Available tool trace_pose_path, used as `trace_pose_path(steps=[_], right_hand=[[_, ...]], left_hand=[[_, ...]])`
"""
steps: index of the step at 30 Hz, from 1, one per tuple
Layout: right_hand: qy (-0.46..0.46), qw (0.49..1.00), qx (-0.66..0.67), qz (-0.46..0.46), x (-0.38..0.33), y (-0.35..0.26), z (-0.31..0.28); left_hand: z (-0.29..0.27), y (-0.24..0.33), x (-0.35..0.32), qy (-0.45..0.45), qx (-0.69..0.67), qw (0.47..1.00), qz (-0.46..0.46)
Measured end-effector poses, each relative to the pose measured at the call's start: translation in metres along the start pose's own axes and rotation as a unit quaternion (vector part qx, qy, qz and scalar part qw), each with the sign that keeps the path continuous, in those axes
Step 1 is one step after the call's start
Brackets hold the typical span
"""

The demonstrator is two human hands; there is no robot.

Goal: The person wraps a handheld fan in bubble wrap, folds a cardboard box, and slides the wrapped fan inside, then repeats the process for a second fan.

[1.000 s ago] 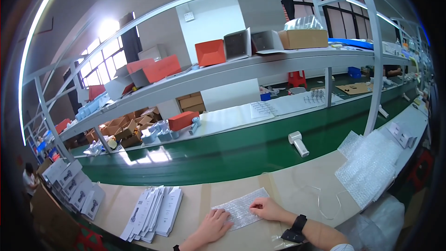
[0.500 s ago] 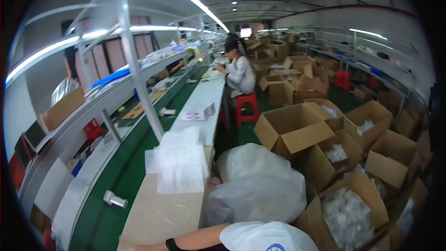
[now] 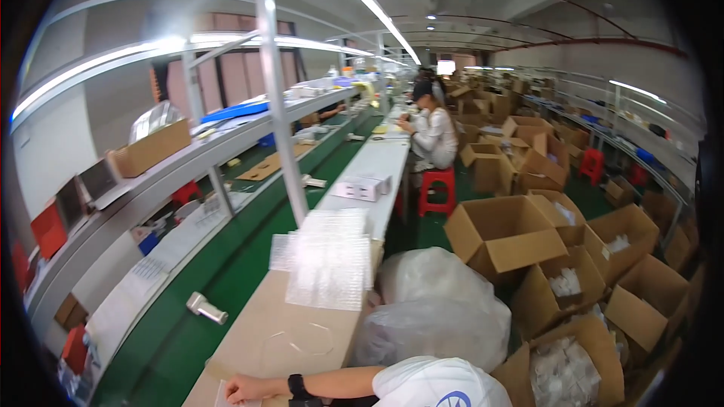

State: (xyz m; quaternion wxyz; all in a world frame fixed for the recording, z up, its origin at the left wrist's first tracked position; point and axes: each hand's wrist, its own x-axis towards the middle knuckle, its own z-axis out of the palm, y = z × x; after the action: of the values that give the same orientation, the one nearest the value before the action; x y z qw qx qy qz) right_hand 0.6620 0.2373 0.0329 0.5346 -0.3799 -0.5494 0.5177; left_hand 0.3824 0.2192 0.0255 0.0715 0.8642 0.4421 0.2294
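While apparently steadying a pale sheet (image 3: 222, 395) at the near left of the worktop (image 3: 256, 322) with a curled right hand (image 3: 245, 390), cannot tell pinching from pressing, with left hand out of view, but seems mid-packing, next calling for a sure hold.

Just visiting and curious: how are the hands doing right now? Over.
Left hand out of view. Right hand at pale sheet, grip unclear. Bubble-wrap stack farther along bench, apart from hand.
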Motion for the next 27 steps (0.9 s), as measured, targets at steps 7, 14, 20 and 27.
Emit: trace_pose_path(steps=[7, 14, 20, 27], right_hand=[[-0.042, 0.997, -0.031, 0.054, -0.002, 0.003, 0.008], [0.033, 0.994, 0.021, 0.101, -0.005, 0.003, 0.008], [0.257, 0.947, -0.195, -0.012, 0.032, 0.005, -0.078], [0.358, 0.773, -0.519, 0.069, 0.15, 0.009, -0.119]], left_hand=[[-0.03, 0.025, -0.006, -0.003, -0.015, 0.999, -0.029], [-0.045, 0.051, -0.008, 0.06, -0.059, 0.996, 0.025], [-0.019, 0.016, 0.0, 0.064, 0.028, 0.997, -0.023], [-0.048, 0.031, 0.03, -0.028, -0.004, 0.997, 0.067]])
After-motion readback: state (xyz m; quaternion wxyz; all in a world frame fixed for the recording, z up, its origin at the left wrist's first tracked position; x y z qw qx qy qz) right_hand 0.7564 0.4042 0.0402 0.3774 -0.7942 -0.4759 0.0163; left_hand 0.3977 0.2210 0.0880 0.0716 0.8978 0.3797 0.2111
